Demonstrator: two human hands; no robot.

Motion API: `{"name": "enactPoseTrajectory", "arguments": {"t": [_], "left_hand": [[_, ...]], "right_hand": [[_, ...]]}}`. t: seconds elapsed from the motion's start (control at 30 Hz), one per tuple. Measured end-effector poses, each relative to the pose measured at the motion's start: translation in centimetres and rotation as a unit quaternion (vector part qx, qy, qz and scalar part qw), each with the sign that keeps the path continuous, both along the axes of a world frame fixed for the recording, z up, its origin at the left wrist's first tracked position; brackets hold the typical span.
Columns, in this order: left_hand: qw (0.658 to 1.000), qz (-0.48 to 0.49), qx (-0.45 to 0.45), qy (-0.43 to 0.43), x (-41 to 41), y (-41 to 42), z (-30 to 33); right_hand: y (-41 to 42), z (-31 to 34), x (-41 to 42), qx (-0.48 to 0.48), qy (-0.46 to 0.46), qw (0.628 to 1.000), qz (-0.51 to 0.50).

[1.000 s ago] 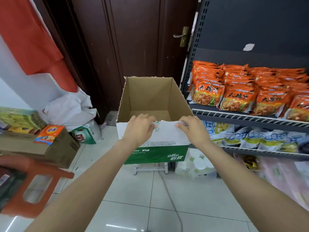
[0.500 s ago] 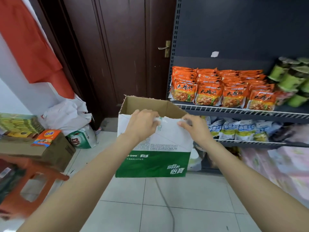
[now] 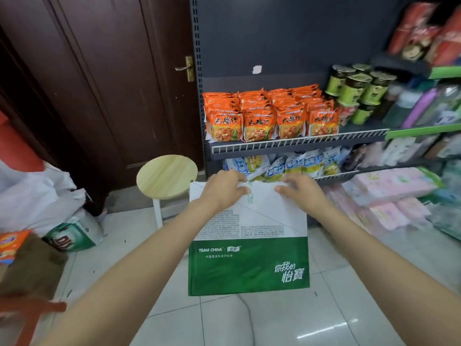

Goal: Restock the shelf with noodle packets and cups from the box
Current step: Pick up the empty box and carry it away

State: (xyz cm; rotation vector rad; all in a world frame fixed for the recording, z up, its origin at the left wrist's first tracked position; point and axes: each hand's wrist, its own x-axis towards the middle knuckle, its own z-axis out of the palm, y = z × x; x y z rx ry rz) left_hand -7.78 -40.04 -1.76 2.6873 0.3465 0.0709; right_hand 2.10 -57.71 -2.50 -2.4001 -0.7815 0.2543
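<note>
I hold a white and green cardboard box (image 3: 249,245) off the floor by its top edge. My left hand (image 3: 222,188) grips that edge on the left and my right hand (image 3: 299,189) grips it on the right. Only the box's printed side faces me; its inside is hidden. Behind it stands the dark shelf (image 3: 294,142). Rows of orange noodle packets (image 3: 269,116) fill its upper level, with green noodle cups (image 3: 356,88) stacked to their right. Blue and yellow packets (image 3: 294,164) lie on the level below.
A round wooden stool (image 3: 167,176) stands left of the box before a dark door (image 3: 104,83). White bags (image 3: 37,196) and a brown carton (image 3: 30,265) crowd the left floor. Pink soft packs (image 3: 389,196) pile at lower right. A cable (image 3: 247,310) runs over the tiles.
The box has come off the stool and dropped lower and right, tipping so its open top no longer shows. The stool is now uncovered. My view has swung right, revealing more shelf.
</note>
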Motion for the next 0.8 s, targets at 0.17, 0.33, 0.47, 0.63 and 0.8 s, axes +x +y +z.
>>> {"name": "enactPoseTrajectory", "arguments": {"t": [0.17, 0.33, 0.47, 0.63, 0.8], "left_hand": [[0.995, -0.093, -0.021, 0.01, 3.5, -4.3, -0.8], [0.983, -0.176, -0.025, 0.035, 8.0, -9.5, -1.0], [0.978, -0.206, -0.024, 0.028, 12.6, -14.7, -1.5], [0.966, -0.255, -0.02, 0.017, 19.6, -22.7, -1.9], [0.956, -0.293, 0.001, 0.001, 26.4, -30.9, -1.2]], "right_hand": [[-6.0, -1.5, 0.6, -0.017, -0.011, 0.995, -0.098], [-12.0, -1.3, 2.3, -0.044, -0.052, 0.98, -0.189], [-17.4, -1.1, 5.3, -0.079, -0.071, 0.965, -0.24], [-25.3, -0.7, 10.2, -0.092, -0.009, 0.959, -0.267], [-33.4, -0.9, 15.6, -0.086, -0.017, 0.95, -0.3]]}}
